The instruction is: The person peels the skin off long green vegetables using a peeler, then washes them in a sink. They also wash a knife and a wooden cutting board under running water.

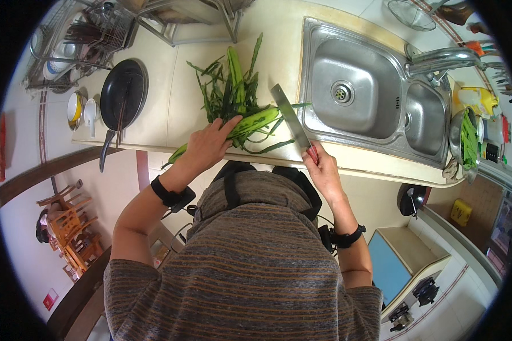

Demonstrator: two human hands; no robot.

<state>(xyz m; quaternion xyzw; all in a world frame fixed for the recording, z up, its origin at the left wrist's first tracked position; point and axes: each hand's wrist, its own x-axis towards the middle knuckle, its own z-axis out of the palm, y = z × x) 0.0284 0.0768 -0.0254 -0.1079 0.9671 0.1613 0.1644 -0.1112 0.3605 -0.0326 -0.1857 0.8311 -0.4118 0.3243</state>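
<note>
My left hand (pixel 208 144) holds a long, partly peeled green gourd (pixel 254 121) down over a pile of peelings at the counter's front edge. In my right hand (pixel 323 170) is a kitchen knife (pixel 291 117) with a red handle, its broad blade slanting up and left beside the gourd's right end. A thin green strip sticks out to the right behind the blade, reaching the sink's rim. Behind my left hand, another peeled gourd (pixel 235 72) lies among the dark green peelings (pixel 212 91).
A double steel sink (pixel 306 68) with a faucet (pixel 446 59) is at right, and a steel bowl of green vegetables (pixel 469 138) beyond it. A black frying pan (pixel 123 93) with chopsticks stands at left, near small bowls (pixel 74 106) and a dish rack (pixel 111 36). A metal frame (pixel 205 41) stands behind.
</note>
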